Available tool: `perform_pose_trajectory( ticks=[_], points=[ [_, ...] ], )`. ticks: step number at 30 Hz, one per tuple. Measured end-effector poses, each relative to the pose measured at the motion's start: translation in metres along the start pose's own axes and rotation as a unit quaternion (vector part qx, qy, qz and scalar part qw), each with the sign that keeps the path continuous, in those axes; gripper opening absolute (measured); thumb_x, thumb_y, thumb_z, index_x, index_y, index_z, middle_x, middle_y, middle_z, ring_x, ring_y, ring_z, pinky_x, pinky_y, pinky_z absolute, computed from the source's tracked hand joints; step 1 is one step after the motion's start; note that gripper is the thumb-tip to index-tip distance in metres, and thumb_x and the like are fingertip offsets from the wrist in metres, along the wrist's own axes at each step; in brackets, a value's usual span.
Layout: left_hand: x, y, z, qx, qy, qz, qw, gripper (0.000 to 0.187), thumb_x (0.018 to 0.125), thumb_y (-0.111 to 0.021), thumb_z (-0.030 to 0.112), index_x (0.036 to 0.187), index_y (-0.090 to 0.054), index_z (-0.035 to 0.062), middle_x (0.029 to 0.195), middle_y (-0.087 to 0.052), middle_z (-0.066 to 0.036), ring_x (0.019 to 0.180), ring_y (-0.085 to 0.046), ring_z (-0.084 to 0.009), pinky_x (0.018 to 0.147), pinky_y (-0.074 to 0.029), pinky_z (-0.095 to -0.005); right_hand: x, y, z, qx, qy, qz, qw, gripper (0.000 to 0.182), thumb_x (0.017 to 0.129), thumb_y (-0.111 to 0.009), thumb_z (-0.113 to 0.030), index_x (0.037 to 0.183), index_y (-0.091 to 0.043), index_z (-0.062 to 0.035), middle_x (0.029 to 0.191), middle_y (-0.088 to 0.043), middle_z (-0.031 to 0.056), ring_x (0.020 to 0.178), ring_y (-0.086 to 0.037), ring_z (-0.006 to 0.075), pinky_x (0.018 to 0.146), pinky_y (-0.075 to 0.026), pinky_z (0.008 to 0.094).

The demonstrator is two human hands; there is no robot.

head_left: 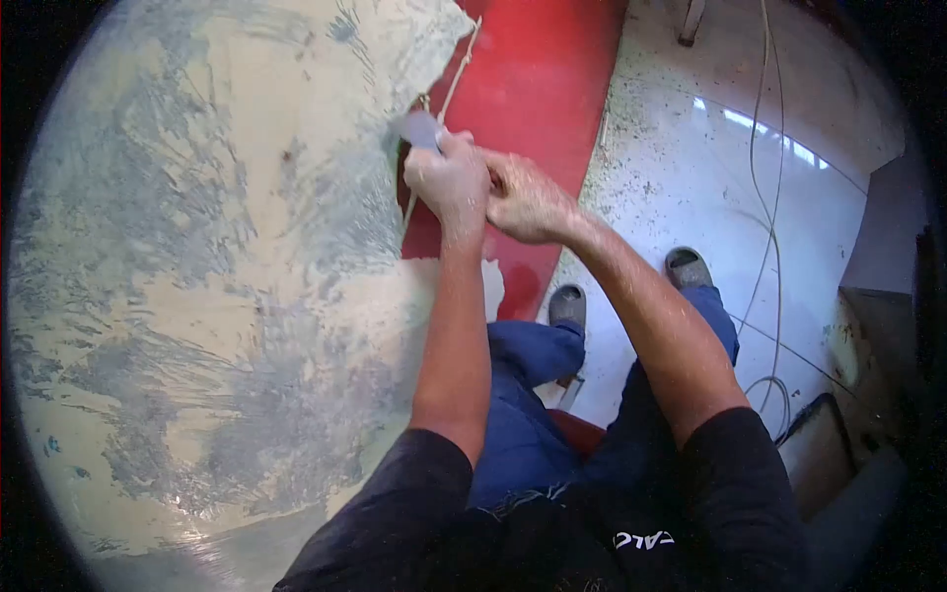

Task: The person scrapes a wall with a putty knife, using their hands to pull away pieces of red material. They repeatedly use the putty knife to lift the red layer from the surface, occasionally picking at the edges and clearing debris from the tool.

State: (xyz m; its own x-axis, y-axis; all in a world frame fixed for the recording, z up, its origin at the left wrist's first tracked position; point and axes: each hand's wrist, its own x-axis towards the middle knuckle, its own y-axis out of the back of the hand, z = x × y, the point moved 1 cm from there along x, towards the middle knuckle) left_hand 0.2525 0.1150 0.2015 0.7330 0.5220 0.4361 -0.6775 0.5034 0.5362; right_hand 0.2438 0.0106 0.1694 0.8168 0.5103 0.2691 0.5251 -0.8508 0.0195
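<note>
Panel [227, 247], patchy cream and grey, fills the left side. Pale tiled floor [681, 168] at right, speckled with debris. Red surface [538, 74] between them. Right hand [533, 202]: fingers curled, against the left hand; cannot tell whether it grips anything. Left hand [451, 183]: closed tightly round the scraper [421, 128], whose flat blade, slightly blurred, projects forward over the panel's ragged edge; contact unclear.

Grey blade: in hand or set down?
In hand: the blade juts out from the left hand. Can't tell whether the right hand, close beside it, also grips it.
</note>
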Motion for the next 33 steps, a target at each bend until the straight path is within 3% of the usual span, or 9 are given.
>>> perform_pose_trajectory(
  ticks=[4,6,8,11,14,15,22,23,33],
  points=[
    [0.009,-0.005,0.002,-0.005,0.004,0.002,1.000,0.029,0.085,-0.048,0.007,0.073,-0.064,-0.0138,0.068,-0.066,-0.024,0.066,-0.068,-0.0334,0.063,-0.052,-0.0414,0.017,-0.004,0.009,0.029,0.050,0.022,0.998,0.035,0.082,-0.056,-0.018,0.114,-0.054,-0.0030,0.104,-0.063,0.0235,0.101,-0.061,0.0383,0.087,-0.047,0.0450],
    [0.007,-0.011,-0.004,0.009,0.004,-0.016,1.000,0.028,0.086,-0.048,0.007,0.076,-0.064,-0.0144,0.069,-0.066,-0.024,0.066,-0.068,-0.0337,0.063,-0.052,-0.0407,0.018,0.005,0.016,0.045,0.020,0.026,0.998,0.035,0.083,-0.057,-0.017,0.114,-0.054,-0.0021,0.105,-0.063,0.0243,0.102,-0.061,0.0370,0.086,-0.047,0.0433],
    [0.011,-0.014,0.000,0.012,-0.011,-0.018,1.000,0.028,0.086,-0.049,0.008,0.078,-0.064,-0.0148,0.070,-0.066,-0.025,0.066,-0.068,-0.0338,0.062,-0.052,-0.0403,0.011,0.011,0.006,-0.008,-0.018,-0.009,1.000,0.037,0.086,-0.059,-0.016,0.120,-0.053,-0.0013,0.109,-0.065,0.0162,0.099,-0.059,0.0166,0.088,-0.046,0.0349],
    [0.006,-0.004,0.002,-0.029,0.043,0.014,0.999,0.030,0.086,-0.048,0.009,0.075,-0.064,-0.0143,0.068,-0.066,-0.024,0.067,-0.068,-0.0338,0.063,-0.052,-0.0408,0.006,0.002,0.002,0.037,0.011,-0.012,0.999,0.036,0.086,-0.058,-0.016,0.119,-0.054,-0.0016,0.106,-0.066,0.0164,0.096,-0.060,0.0169,0.086,-0.047,0.0356],
    [0.022,-0.018,-0.004,-0.016,-0.023,-0.007,1.000,0.031,0.086,-0.047,0.009,0.075,-0.064,-0.0147,0.068,-0.066,-0.023,0.066,-0.068,-0.0329,0.063,-0.052,-0.0412,0.022,0.005,0.015,0.004,0.036,0.021,0.999,0.035,0.082,-0.056,-0.017,0.114,-0.055,-0.0014,0.107,-0.063,0.0243,0.103,-0.060,0.0363,0.086,-0.047,0.0424],
    [0.020,-0.018,0.015,0.006,0.034,-0.021,0.999,0.024,0.083,-0.049,0.005,0.075,-0.062,-0.0140,0.070,-0.067,-0.018,0.062,-0.066,-0.0232,0.057,-0.050,-0.0350,0.019,0.011,0.009,0.024,-0.002,0.022,0.999,0.034,0.082,-0.055,-0.017,0.113,-0.055,-0.0023,0.107,-0.062,0.0252,0.105,-0.059,0.0380,0.087,-0.047,0.0436],
    [0.012,-0.008,0.005,-0.029,0.030,-0.007,0.999,0.026,0.081,-0.047,0.005,0.079,-0.060,-0.0164,0.072,-0.068,-0.018,0.064,-0.067,-0.0237,0.060,-0.051,-0.0362,0.016,0.006,0.009,0.002,0.017,-0.005,1.000,0.034,0.082,-0.055,-0.017,0.113,-0.055,-0.0029,0.105,-0.063,0.0241,0.104,-0.059,0.0385,0.088,-0.046,0.0460],
    [0.012,-0.014,0.006,-0.005,0.016,0.007,1.000,0.028,0.083,-0.046,0.006,0.077,-0.062,-0.0169,0.069,-0.066,-0.024,0.066,-0.068,-0.0324,0.064,-0.052,-0.0408,0.017,0.009,0.012,-0.001,-0.007,-0.009,1.000,0.034,0.082,-0.056,-0.017,0.113,-0.055,-0.0035,0.105,-0.063,0.0239,0.104,-0.059,0.0387,0.087,-0.047,0.0454],
    [0.007,-0.008,-0.001,-0.008,0.035,-0.012,0.999,0.030,0.085,-0.047,0.008,0.073,-0.062,-0.0161,0.068,-0.067,-0.022,0.065,-0.069,-0.0298,0.062,-0.052,-0.0404,0.008,0.003,0.011,0.025,-0.003,0.008,1.000,0.035,0.080,-0.054,-0.012,0.113,-0.054,-0.0018,0.104,-0.063,0.0242,0.102,-0.060,0.0387,0.087,-0.047,0.0439]
  ],
)
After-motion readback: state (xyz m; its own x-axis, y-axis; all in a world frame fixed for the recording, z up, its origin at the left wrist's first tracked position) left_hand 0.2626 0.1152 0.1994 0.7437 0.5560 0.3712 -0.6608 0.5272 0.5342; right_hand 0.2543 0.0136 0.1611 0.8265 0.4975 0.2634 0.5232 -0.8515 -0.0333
